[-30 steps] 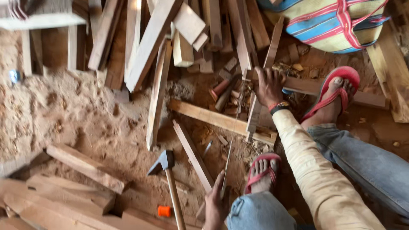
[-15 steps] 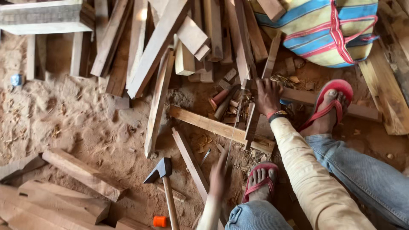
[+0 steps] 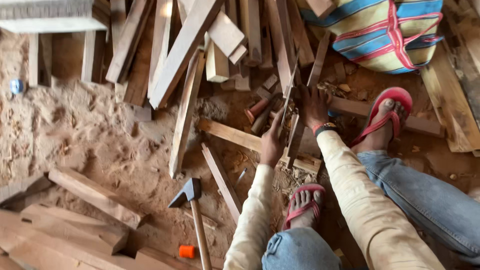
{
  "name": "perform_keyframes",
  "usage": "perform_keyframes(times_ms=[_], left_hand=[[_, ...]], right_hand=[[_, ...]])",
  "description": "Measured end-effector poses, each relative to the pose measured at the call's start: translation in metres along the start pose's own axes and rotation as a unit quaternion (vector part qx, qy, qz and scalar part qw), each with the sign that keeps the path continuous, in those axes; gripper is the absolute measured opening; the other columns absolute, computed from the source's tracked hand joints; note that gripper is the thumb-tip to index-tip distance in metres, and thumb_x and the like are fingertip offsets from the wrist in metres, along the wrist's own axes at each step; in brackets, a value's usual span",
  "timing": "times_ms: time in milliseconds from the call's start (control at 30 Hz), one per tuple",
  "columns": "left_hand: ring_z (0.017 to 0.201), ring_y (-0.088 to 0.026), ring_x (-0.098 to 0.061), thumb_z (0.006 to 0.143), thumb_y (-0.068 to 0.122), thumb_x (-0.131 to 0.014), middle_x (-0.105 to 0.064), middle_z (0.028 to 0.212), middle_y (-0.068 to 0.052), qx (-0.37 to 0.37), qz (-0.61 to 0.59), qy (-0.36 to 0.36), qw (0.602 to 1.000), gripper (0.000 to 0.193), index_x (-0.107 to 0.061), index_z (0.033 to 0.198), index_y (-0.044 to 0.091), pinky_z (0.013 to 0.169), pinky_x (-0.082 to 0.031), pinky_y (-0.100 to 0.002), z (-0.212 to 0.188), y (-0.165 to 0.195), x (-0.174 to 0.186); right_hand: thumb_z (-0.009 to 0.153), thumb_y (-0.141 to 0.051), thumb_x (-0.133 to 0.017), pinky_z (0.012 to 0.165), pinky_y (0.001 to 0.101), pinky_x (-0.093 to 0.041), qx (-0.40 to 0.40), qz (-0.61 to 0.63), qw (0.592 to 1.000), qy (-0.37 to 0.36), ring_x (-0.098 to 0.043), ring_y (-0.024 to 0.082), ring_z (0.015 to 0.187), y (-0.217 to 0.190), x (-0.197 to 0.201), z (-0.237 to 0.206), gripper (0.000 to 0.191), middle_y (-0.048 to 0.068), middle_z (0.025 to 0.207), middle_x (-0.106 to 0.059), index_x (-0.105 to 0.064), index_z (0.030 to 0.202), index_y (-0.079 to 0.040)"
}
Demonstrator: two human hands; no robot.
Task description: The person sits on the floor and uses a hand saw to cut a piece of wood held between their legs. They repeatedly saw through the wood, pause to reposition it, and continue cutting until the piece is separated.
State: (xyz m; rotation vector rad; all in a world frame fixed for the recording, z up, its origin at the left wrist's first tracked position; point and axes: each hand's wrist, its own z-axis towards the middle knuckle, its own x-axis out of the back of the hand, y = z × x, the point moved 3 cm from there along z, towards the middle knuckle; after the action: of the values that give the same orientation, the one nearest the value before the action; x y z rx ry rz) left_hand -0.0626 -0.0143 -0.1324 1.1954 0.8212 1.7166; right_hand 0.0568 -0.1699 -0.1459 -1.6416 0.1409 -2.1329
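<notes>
Both hands grip one thin, upright wooden slat (image 3: 289,95): the left hand (image 3: 272,142) with fingers wrapped around its middle, the right hand (image 3: 314,106) closed beside it, apparently steadying it over the sawdust-strewn floor (image 3: 75,135).

Your clearest room is the sandy ground (image 3: 75,130) at left, broken only by the hammer (image 3: 192,212) lying near you. Far off, a heap of planks (image 3: 190,45) blocks the way, with the striped bag (image 3: 380,35) at far right. Your sandalled feet (image 3: 385,117) crowd the right side.
</notes>
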Motion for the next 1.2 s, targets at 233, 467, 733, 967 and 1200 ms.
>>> perform_keyframes(times_ms=[233,467,733,967,1200], left_hand=[[0.119,-0.035,-0.071,0.093,0.005,-0.069,-0.068,0.133,-0.021,0.244,0.073,-0.039,0.966,0.058,-0.052,0.148,0.008,0.095,-0.06,-0.041,-0.253,0.063,0.109],[0.106,-0.036,-0.076,0.086,0.008,-0.078,-0.073,0.122,-0.021,0.066,0.154,0.113,0.979,0.059,-0.059,0.142,0.01,0.087,-0.062,-0.042,-0.288,0.058,0.12],[0.077,-0.018,-0.077,0.088,0.002,-0.07,-0.078,0.091,-0.011,0.204,0.046,0.133,0.969,0.054,-0.058,0.14,0.007,0.063,-0.06,-0.031,-0.248,0.054,0.112],[0.069,-0.014,-0.072,0.088,0.0,-0.07,-0.076,0.083,-0.008,0.223,-0.031,0.174,0.959,0.042,-0.061,0.129,0.004,0.059,-0.057,-0.028,-0.243,0.058,0.102],[0.069,-0.014,-0.07,0.092,-0.003,-0.068,-0.074,0.084,-0.009,0.195,-0.042,0.218,0.955,0.026,-0.064,0.117,0.0,0.059,-0.056,-0.027,-0.251,0.072,0.11]], right_hand=[[0.105,-0.043,-0.06,0.109,0.0612,-0.023,-0.03,-0.042,0.999,-0.012,-0.049,0.036,0.125,0.008,-0.017,0.002,0.05,0.016,0.131,-0.055,-0.046,0.149,-0.023],[0.099,-0.031,-0.066,0.111,0.0564,-0.036,0.058,0.094,0.994,0.025,-0.053,0.035,0.123,0.021,0.007,0.0,0.065,0.019,0.134,-0.056,-0.041,0.157,-0.012],[0.107,-0.033,-0.061,0.087,0.0489,-0.055,-0.392,0.422,0.817,0.022,-0.066,0.034,0.093,0.1,0.035,-0.096,0.039,0.025,0.102,-0.068,-0.065,0.132,-0.003],[0.091,-0.043,-0.071,0.109,0.0426,-0.049,-0.459,0.797,0.372,0.12,-0.059,0.03,0.122,0.11,0.012,-0.084,0.051,0.015,0.134,-0.06,-0.054,0.133,-0.019],[0.098,-0.035,-0.07,0.108,0.0471,-0.053,-0.39,0.814,0.412,0.128,-0.059,0.023,0.121,0.061,0.021,-0.073,0.038,0.007,0.125,-0.06,-0.06,0.127,-0.012]])
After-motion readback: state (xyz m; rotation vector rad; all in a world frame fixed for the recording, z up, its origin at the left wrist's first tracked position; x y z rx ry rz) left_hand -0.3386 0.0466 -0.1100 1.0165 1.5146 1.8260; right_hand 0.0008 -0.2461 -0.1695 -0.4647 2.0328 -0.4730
